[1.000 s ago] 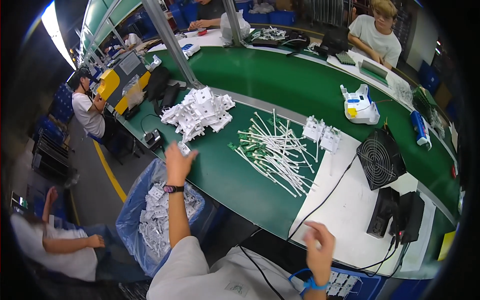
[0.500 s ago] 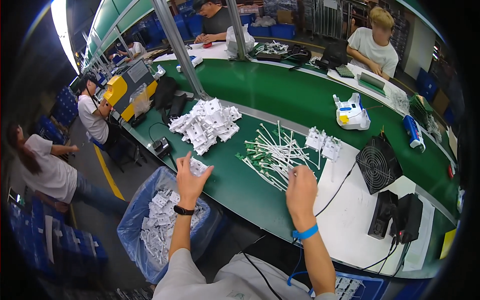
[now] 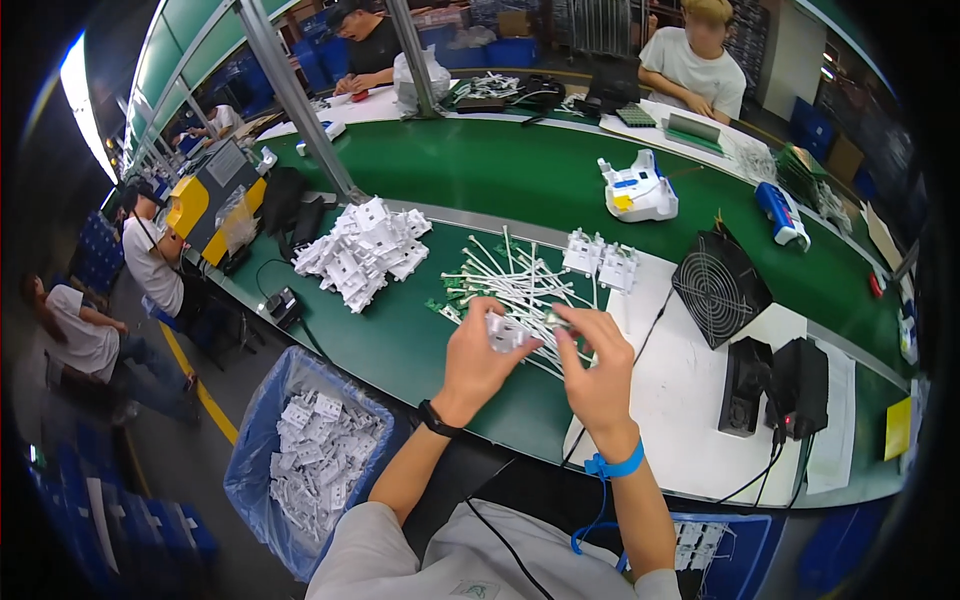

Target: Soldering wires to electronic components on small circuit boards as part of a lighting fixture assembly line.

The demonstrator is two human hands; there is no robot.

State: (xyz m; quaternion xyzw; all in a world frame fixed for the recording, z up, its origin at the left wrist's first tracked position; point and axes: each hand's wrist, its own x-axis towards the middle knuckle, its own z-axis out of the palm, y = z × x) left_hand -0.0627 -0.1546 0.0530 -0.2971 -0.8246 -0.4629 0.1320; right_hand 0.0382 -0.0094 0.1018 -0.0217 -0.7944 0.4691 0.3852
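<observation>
Bright surface [image 3: 390, 345], dim edges, dark fisheye rim.
We see a glaring white light strip [image 3: 86, 110] at upper left, a bluish flare beside it. The fingers [image 3: 600, 345] are well lit; the white part [image 3: 506, 334] by them shows little fine detail. The green belt [image 3: 480, 160] bows, and the floor [image 3: 242, 368] at left is murky.

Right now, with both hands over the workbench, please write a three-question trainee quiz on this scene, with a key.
1. Which hand grips the white plastic part? A) left B) right C) neither
2. True or false: the black fan stands to the right of the pile of white cables.
3. Fill in the colour: the wristband worn below the right hand is ____.

Key: 1. A, the left hand. 2. True. 3. Blue.
</observation>
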